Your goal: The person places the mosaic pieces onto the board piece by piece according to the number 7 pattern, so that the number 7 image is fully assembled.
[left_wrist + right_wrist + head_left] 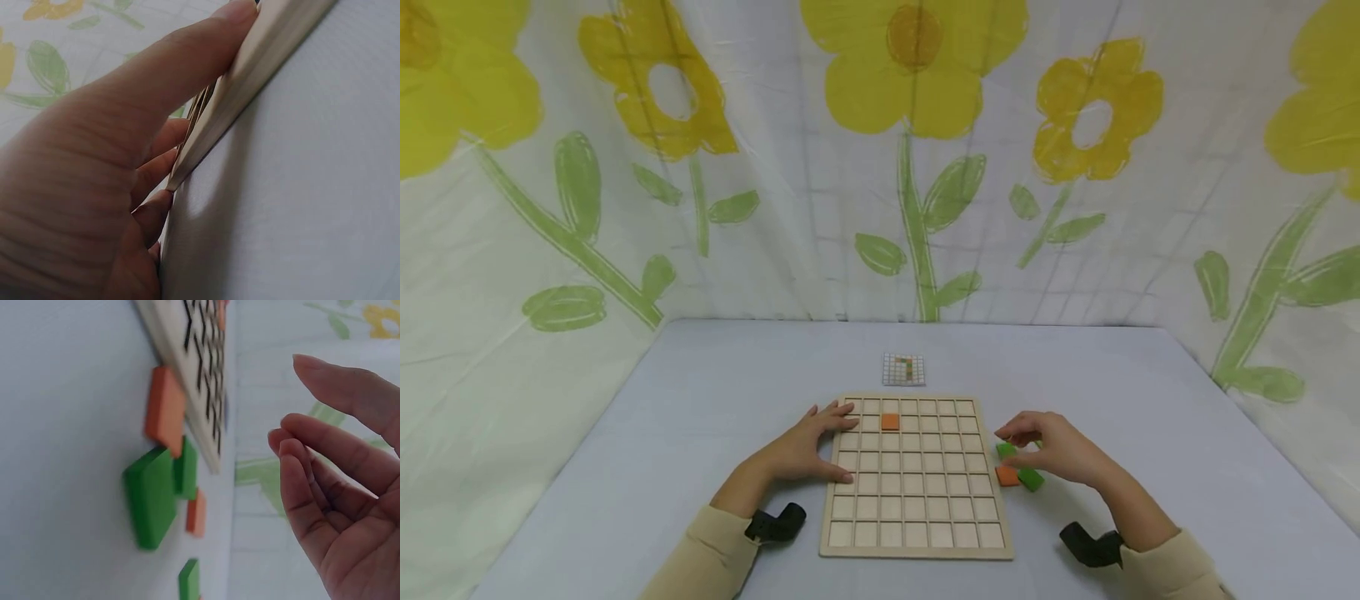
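Observation:
A wooden grid board (917,552) lies flat on the table, with one orange tile (890,422) in a cell of its second row from the back. My left hand (805,446) rests on the board's left rim, fingers spread and thumb (206,47) laid over the edge. Off the right side, my right hand (1063,450) hovers above loose square tiles, its fingers loosely bent with a gap to the thumb and nothing between them. Below it are an orange tile (1007,477) and a green tile (1032,480); another green tile (1006,450) is partly covered by the hand.
Behind the board lies a small card (903,369) printed with a grid and a pattern of coloured squares. The right wrist view shows several green and orange tiles beside the board. A curtain (790,208) with painted yellow flowers hangs along the table's back edge.

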